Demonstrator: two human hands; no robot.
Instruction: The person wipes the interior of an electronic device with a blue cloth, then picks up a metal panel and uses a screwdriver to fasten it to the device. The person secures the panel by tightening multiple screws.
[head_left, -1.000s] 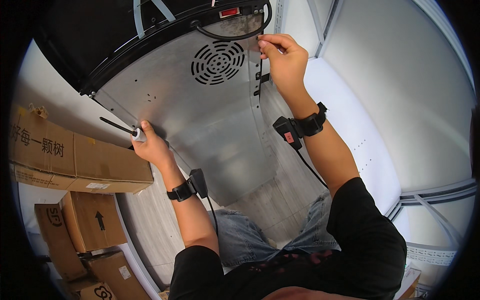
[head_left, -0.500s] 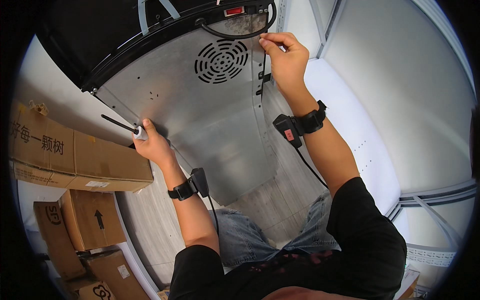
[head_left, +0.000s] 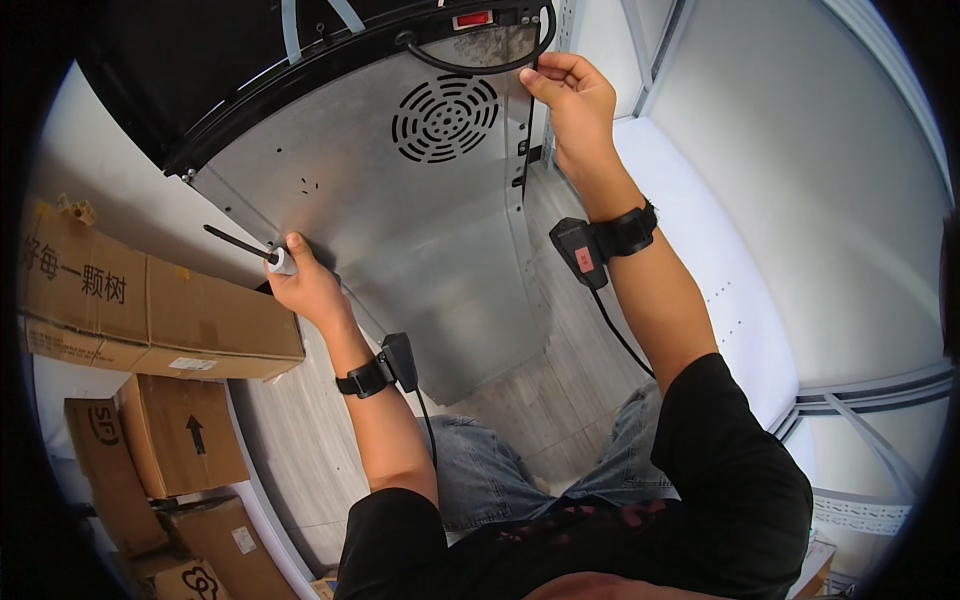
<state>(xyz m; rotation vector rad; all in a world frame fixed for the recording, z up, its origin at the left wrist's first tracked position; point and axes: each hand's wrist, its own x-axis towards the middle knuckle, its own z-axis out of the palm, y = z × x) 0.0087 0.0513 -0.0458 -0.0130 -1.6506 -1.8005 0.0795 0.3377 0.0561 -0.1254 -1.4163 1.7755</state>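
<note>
At nine o'clock, the left hand [head_left: 310, 291] grips a screwdriver [head_left: 281, 262], thumb seemingly steadying the metal panel [head_left: 430, 255]; at one, the right hand [head_left: 582, 105] fingers the panel's edge, any grasp unclear.

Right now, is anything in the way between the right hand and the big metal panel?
Nothing visible: the right hand is at the upper right edge of the metal panel. A black cable loops close beside it; I can't tell if they touch.
</note>
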